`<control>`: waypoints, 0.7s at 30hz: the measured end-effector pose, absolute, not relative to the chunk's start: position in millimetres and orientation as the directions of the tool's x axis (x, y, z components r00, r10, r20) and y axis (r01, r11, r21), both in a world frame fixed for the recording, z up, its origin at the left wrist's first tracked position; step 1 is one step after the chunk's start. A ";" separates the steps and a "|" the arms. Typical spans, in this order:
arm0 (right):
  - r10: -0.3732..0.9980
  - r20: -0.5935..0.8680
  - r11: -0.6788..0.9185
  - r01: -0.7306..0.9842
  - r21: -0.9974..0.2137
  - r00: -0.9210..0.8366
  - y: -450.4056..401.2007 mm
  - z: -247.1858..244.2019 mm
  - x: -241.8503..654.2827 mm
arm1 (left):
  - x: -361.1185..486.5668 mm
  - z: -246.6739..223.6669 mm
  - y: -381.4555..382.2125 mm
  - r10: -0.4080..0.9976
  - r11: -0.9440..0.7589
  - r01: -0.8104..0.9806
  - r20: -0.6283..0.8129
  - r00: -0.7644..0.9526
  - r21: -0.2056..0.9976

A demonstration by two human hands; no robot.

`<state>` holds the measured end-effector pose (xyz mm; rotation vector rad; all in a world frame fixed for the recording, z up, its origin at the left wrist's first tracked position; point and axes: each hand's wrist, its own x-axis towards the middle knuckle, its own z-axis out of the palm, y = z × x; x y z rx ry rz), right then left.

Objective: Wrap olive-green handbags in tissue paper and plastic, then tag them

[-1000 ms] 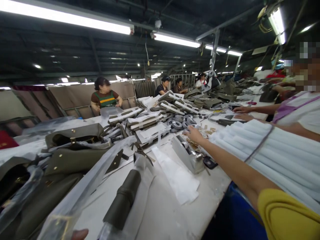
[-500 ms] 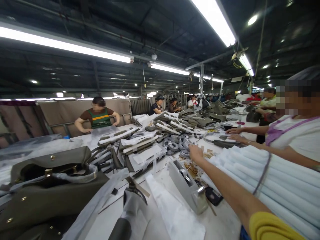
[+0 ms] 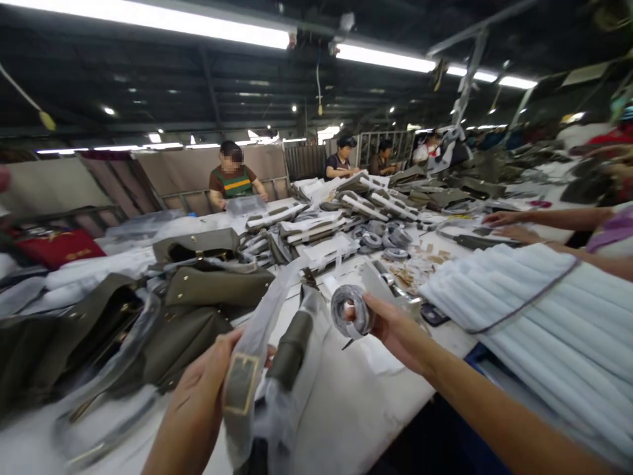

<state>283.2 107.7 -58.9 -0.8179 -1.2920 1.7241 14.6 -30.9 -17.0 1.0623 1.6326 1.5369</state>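
The left hand (image 3: 198, 396) grips a wrapped strap (image 3: 264, 320) near its buckle (image 3: 241, 384); the right hand (image 3: 395, 326), apart from it, clasps a coil (image 3: 340, 309) above the table (image 3: 356, 415). The strap is unrolled, the coil wound; more coils (image 3: 395, 253) lie beyond

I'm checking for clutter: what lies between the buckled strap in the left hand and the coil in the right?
The head view shows an olive, partly wrapped bundle and white tabletop between the buckled strap and the coil.

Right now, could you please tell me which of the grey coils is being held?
The coil in the right hand, held above the table; the other coils lie grouped farther away.
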 end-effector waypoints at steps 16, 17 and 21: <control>0.673 -0.053 -0.482 -0.383 -0.788 -0.738 72.4 -11.3 182.7 | 16.4 38.1 -15.5 0.972 -0.092 0.320 0.155 -0.178 0.943; 0.668 -0.034 -0.480 -0.395 -0.783 -0.743 72.6 -7.8 181.0 | 15.2 39.8 -14.5 0.969 -0.096 0.354 0.168 -0.181 0.930; 0.666 -0.004 -0.471 -0.416 -0.778 -0.746 74.0 0.3 176.4 | 12.5 45.5 -12.5 0.959 -0.108 0.483 0.219 -0.181 0.869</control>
